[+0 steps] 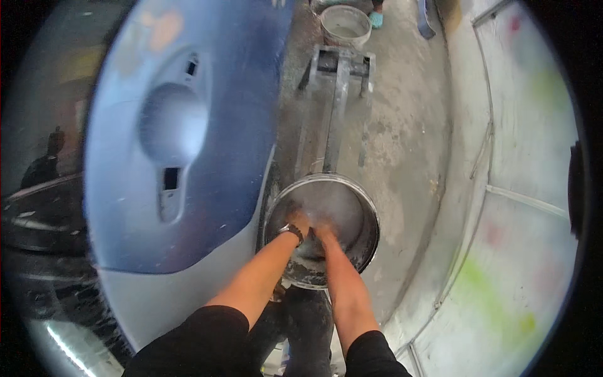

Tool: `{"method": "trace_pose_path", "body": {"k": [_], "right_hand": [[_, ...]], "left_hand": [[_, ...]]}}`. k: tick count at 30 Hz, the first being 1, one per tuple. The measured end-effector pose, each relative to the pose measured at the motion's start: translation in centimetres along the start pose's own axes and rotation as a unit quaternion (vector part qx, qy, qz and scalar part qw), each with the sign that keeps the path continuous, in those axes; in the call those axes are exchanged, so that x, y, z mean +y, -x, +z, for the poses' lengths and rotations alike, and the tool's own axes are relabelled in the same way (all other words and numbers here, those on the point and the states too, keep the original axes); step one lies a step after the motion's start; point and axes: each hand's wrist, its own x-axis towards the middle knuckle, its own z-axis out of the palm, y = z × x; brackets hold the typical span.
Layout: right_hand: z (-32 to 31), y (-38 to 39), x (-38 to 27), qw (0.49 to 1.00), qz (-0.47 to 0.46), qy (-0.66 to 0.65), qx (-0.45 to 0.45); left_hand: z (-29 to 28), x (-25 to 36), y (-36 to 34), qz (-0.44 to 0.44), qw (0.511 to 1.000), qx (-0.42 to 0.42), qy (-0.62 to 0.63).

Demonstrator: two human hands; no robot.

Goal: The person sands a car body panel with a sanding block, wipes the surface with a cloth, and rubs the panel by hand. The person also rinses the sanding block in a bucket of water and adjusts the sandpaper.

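Both my arms reach down into a round bucket (370,207) that holds cloudy grey water (333,198). My left hand (300,220) goes into the water just past a dark wristband (293,232), and its fingers are hidden. Close beside it my right hand (323,229) is also sunk in the murky water, fingers out of sight. Whether either hand holds something cannot be seen. To the left of the bucket stands a blue car door (239,157) with a recessed handle cup (174,122) and bare openings where the handle sits.
Beyond the bucket a metal stand (339,113) with a long bar lies on the concrete floor (402,138). A second bucket (345,25) stands at the far end, next to a person's foot in a teal shoe (376,19). Paint-stained pale sheeting (521,220) lines the right side.
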Motion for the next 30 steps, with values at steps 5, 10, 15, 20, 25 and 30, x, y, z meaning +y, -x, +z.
{"method": "trace_pose_path", "body": {"k": [5,10,15,20,25,30], "right_hand": [[-5.9,7.0,0.3,0.783,0.089,-0.614,0.033],[-11.3,22.5,0.7,0.671,0.0,-0.741,-0.029],[-18.6,35.7,1.1,0.753,-0.062,-0.655,0.006],[-22.5,40.9,0.1,0.76,-0.124,-0.638,-0.035],[-26.6,45.8,-5.3,0.762,-0.159,-0.626,-0.054],[-27.1,48.0,-11.9,0.764,-0.159,-0.623,-0.047]], "left_hand": [[-11.3,4.5,11.2,0.08,0.983,-0.013,0.162],[-22.1,5.2,28.5,0.058,0.823,-0.118,0.553],[-37.8,2.3,48.7,0.161,0.655,-0.082,0.734],[-57.4,0.2,73.4,0.17,0.763,0.29,0.553],[-68.4,-5.8,81.2,0.212,0.797,0.565,-0.026],[-69.2,-12.4,78.0,-0.021,0.766,0.578,-0.279]]}}
